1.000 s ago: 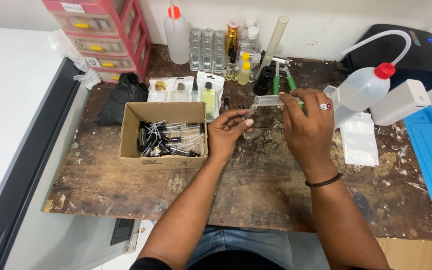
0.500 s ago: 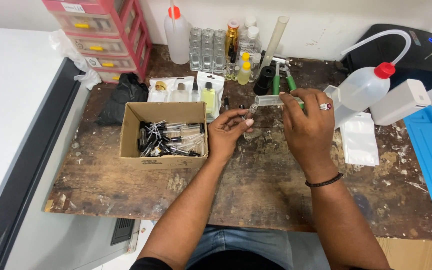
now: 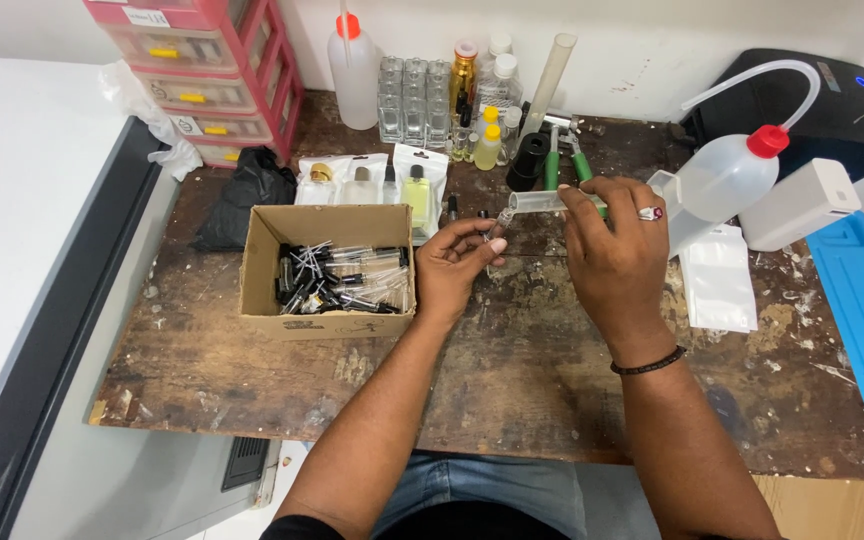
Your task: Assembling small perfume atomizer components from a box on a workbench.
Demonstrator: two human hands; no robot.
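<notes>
Hands hold clear tube.

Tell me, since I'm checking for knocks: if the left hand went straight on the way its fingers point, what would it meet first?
Probably the clear tube held by the right hand; the left hand points up-right at its tip. Depth is unclear.

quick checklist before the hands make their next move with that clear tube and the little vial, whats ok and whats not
1. Right hand has a firm grip on the clear tube: ok, tube held roughly level.
2. Left hand holds the small vial at the tube's end: ok.
3. Tube end actually touching the vial mouth: cannot tell, too small.
4. Liquid level in the tube: cannot tell.
5. Cardboard box of vials beside the left hand: ok, upright and open.
6. Squeeze bottle with red cap standing clear of the right hand: ok.
</notes>
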